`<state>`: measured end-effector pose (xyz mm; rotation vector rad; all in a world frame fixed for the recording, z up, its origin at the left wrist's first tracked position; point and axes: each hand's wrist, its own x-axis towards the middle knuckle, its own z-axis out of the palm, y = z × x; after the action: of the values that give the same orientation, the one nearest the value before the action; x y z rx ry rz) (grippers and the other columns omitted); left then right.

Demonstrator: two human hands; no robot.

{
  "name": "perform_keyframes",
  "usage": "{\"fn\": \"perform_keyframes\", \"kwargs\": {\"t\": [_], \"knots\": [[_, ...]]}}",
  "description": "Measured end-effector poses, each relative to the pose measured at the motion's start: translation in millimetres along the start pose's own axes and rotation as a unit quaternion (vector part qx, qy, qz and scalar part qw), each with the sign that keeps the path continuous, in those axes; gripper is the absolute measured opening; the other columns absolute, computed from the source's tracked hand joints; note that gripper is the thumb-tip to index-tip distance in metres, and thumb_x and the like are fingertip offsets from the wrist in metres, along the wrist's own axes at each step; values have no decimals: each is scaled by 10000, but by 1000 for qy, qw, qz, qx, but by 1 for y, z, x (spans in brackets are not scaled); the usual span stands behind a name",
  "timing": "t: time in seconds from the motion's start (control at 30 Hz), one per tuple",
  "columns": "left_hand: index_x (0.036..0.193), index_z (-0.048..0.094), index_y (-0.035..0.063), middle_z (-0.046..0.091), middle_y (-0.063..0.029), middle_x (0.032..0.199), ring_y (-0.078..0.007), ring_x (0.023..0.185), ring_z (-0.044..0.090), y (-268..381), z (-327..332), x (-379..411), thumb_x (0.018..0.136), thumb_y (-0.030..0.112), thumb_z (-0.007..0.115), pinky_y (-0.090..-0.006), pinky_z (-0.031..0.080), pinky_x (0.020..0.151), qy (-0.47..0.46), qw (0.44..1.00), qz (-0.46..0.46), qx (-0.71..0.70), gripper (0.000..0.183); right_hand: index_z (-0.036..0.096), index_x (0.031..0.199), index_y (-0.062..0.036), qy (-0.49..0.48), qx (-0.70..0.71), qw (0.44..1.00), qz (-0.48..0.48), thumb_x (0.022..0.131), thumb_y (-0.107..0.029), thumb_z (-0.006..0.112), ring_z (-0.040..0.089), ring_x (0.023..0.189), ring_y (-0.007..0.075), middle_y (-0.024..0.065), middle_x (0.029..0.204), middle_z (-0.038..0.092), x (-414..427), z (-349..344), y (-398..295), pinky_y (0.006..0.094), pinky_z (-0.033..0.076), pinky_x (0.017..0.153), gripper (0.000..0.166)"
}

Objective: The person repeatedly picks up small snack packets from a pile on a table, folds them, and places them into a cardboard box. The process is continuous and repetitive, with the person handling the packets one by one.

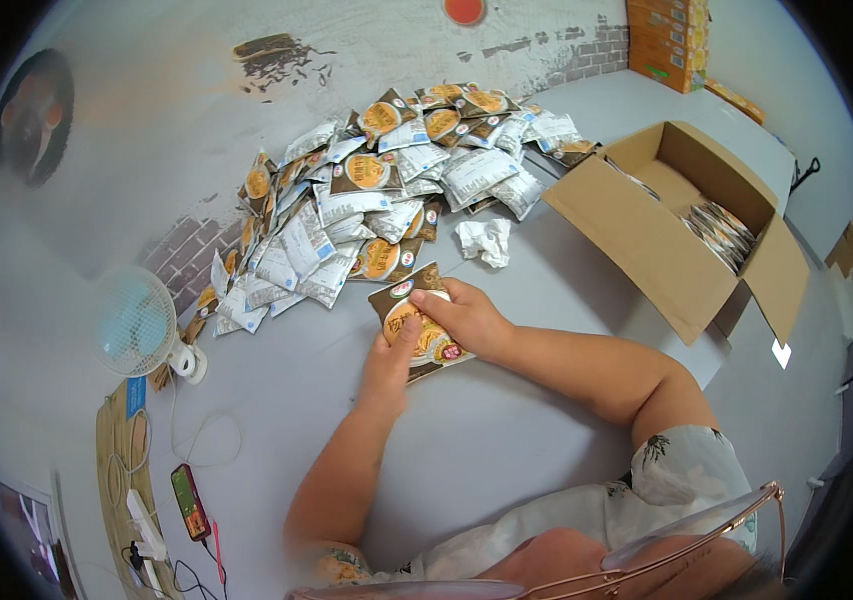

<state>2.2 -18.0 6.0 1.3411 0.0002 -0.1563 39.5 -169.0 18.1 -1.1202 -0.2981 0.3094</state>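
Note:
I hold a flat brown snack packet [435,339] with a printed bowl picture in front of me, above the grey table [471,450]. My left hand [389,367] grips its lower left side, thumb on the front. Around its upper right side is my right hand [477,319], its thumb also across the front; the fingers behind are hidden. Beyond my hands lies a broad heap of similar packets [366,172], some brown face up, others showing their pale backs. An open cardboard box [636,259] stands to the right, with a row of packets [719,234] on edge inside.
Crumpled white paper [485,241] lies between the heap and the box. A clip-on fan [135,322] stands at the left, near a phone [190,501] on a cable and a white power strip [145,525]. Orange cartons [666,45] are stacked at the far right.

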Motion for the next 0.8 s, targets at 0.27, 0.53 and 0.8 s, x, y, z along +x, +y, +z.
{"fn": "perform_keyframes", "kwargs": {"t": [0.27, 0.53, 0.8], "knots": [[1205, 548, 14, 652, -53, 1001, -144, 920, 621, -1, -5, -5, 940, 373, 604, -287, 496, 785, 32, 989, 8, 147, 450, 592, 907, 25, 34, -220, 975, -16, 835, -473, 703, 563, 746, 124, 88, 815, 619, 8, -6, -2, 287, 483, 658, 515], [1105, 609, 18, 676, -157, 961, -306, 889, 658, -5, 1, -14, 947, 313, 576, -378, 499, 755, -1, 909, 234, 346, 337, 594, 851, 15, 16, -133, 991, 5, 872, -440, 671, 558, 718, 102, 65, 778, 611, 10, -11, 12, 281, 481, 624, 462], [1112, 598, 5, 674, -129, 967, -240, 879, 653, 0, -6, -15, 968, 339, 544, -350, 495, 762, -52, 823, 210, 526, 367, 597, 866, 5, 63, 41, 989, 129, 962, -405, 534, 594, 717, 146, 76, 832, 623, 12, -6, -3, 297, 501, 632, 425]]}}
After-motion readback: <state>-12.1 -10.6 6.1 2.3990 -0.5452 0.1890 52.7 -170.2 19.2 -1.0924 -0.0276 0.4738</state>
